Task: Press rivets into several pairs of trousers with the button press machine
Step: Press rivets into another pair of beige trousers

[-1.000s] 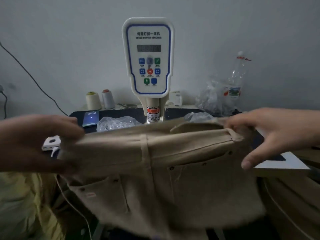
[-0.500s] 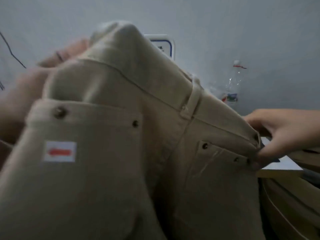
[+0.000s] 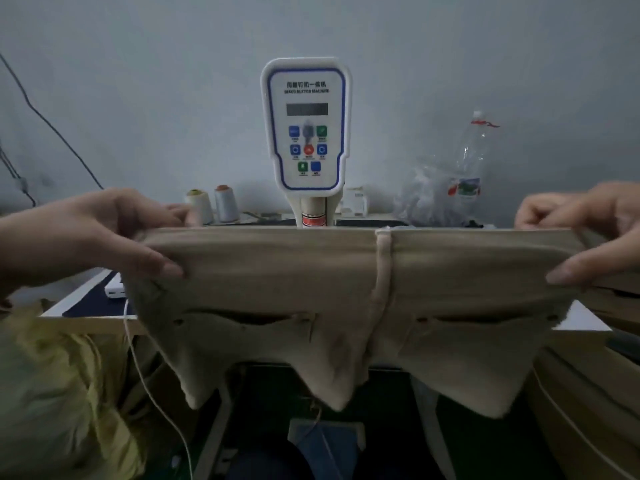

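The beige trousers (image 3: pixel 346 306) fill the middle of the view, held up by the waistband and stretched flat between both hands, in front of the counter (image 3: pixel 86 308) and hanging below its front edge. A belt loop (image 3: pixel 382 265) runs down the waistband right of centre, and two pocket openings show below it. Behind the cloth stands the button press machine (image 3: pixel 306 133), its white panel with coloured keys rising above the waistband. The left hand (image 3: pixel 104 233) has its grip clamped on the left end of the waistband, thumb in front, fingers behind. The right hand (image 3: pixel 588 237) grips the right end the same way. A clear plastic bottle (image 3: pixel 472 157) stands behind on the right, two thread spools (image 3: pixel 214 204) on the left.
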Action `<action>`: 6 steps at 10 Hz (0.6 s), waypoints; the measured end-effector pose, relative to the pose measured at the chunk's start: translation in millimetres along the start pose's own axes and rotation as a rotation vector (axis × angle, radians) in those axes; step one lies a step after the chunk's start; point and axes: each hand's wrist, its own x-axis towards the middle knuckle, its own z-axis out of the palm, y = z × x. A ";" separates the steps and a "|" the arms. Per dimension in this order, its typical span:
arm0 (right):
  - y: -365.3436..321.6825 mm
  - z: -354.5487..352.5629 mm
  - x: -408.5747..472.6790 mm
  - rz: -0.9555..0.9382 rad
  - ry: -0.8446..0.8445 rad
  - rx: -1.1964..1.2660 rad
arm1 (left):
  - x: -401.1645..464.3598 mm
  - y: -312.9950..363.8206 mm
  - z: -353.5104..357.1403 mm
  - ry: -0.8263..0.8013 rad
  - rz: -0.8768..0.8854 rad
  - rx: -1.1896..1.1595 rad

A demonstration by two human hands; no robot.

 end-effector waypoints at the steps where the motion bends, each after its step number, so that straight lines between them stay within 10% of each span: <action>1: -2.8 -5.9 -3.3 0.053 0.121 0.003 | -8.1 -21.9 -10.0 0.131 -0.019 -0.103; 4: -29.7 46.4 -26.3 0.110 0.368 0.638 | 34.9 -25.0 65.9 0.647 0.154 -0.219; 6: -59.5 65.0 -147.7 0.027 0.968 0.505 | 127.0 -19.5 125.6 0.419 0.051 -0.043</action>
